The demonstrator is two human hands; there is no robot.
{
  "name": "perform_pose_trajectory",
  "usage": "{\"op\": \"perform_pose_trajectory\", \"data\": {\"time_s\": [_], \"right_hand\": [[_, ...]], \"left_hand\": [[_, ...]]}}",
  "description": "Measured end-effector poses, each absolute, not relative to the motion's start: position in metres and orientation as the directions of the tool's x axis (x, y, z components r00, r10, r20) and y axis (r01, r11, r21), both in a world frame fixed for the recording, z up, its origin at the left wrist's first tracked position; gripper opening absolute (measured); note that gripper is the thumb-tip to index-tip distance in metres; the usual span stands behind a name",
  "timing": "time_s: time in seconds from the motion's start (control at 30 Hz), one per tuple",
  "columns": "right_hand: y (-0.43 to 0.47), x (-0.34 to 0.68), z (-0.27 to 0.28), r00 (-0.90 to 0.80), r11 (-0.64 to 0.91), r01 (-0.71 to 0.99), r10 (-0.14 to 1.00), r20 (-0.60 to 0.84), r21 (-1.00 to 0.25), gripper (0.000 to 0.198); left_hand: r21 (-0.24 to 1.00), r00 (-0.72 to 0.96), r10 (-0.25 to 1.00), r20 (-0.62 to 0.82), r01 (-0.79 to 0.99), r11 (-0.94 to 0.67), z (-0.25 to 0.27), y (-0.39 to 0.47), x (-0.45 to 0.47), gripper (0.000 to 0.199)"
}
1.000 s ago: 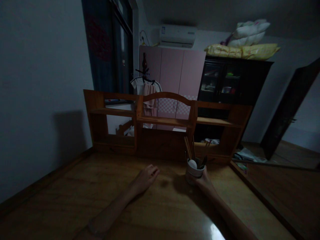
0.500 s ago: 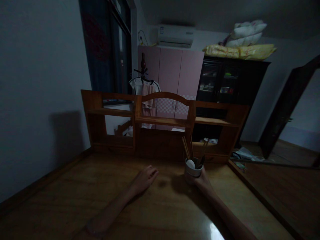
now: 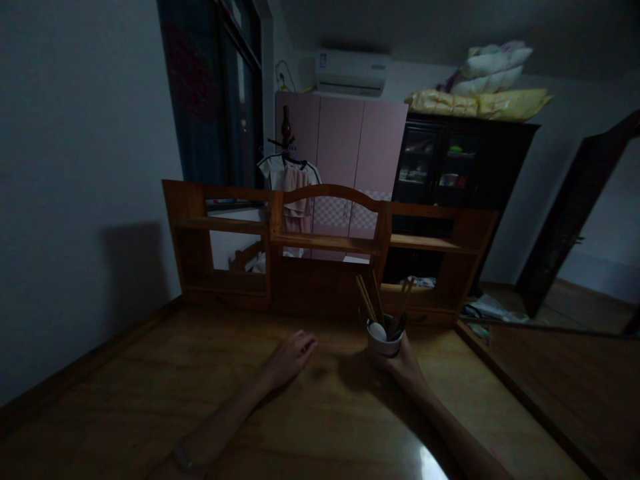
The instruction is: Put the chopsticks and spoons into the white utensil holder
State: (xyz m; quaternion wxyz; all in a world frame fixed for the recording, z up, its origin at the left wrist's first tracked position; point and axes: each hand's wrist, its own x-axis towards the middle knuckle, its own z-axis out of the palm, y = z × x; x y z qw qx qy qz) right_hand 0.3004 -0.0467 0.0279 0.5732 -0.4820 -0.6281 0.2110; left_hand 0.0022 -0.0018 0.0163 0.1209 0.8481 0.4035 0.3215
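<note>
My right hand is wrapped round a white cup at the right of the desk. Wooden chopsticks lean out of the cup's mouth, beside a white rounded piece, perhaps a spoon's bowl. A pale forked utensil and dark handles stick up at the cup's right side; their kinds are hard to make out in the dim light. To the left, my left hand rests on the wooden desk, holding nothing, its fingers loosely bent and partly apart.
A wooden shelf unit runs along the desk's far edge, and a white wall borders the left. Behind stand clothes on a rack, a pink wardrobe and a black cabinet. A raised ledge edges the desk at right.
My right hand has shifted the cup slightly to the left, and the utensils in it have moved with it. My left hand stays where it was.
</note>
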Motion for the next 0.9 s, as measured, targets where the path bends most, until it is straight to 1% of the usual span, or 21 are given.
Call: {"op": "perform_pose_trajectory", "data": {"time_s": [0.13,0.23,0.37,0.47,0.57,0.73,0.8,0.9], "right_hand": [[-0.049,0.289,0.039,0.099,0.387,0.406,0.882,0.461,-0.828,0.063],[-0.05,0.27,0.048,0.036,0.416,0.391,0.885,0.465,-0.821,0.064],[-0.05,0.237,0.048,-0.039,0.482,0.289,0.869,0.492,-0.827,0.066],[-0.053,0.216,0.039,-0.049,0.503,0.196,0.863,0.503,-0.842,0.065],[-0.061,0.206,0.03,-0.061,0.493,0.159,0.87,0.49,-0.855,0.064],[-0.071,0.207,0.026,-0.092,0.504,0.21,0.863,0.496,-0.838,0.072],[-0.072,0.209,0.027,-0.093,0.517,0.232,0.855,0.51,-0.824,0.075],[-0.072,0.21,0.027,-0.096,0.531,0.254,0.845,0.526,-0.808,0.078]], "left_hand": [[0.478,0.475,0.753,0.455,0.583,-0.657,0.022,-0.006,0.004,0.036],[0.523,0.458,0.767,0.45,0.561,-0.642,0.024,-0.009,0.005,0.038],[0.573,0.465,0.767,0.443,0.511,-0.641,0.03,-0.017,0.005,0.041],[0.531,0.486,0.726,0.487,0.495,-0.687,0.038,-0.023,0.004,0.042],[0.484,0.516,0.674,0.529,0.469,-0.739,0.044,-0.026,0.002,0.041],[0.464,0.489,0.643,0.589,0.447,-0.765,0.045,-0.026,0.003,0.035],[0.446,0.503,0.639,0.582,0.459,-0.768,0.046,-0.026,0.004,0.033],[0.431,0.532,0.658,0.533,0.499,-0.752,0.045,-0.025,0.005,0.033]]}}
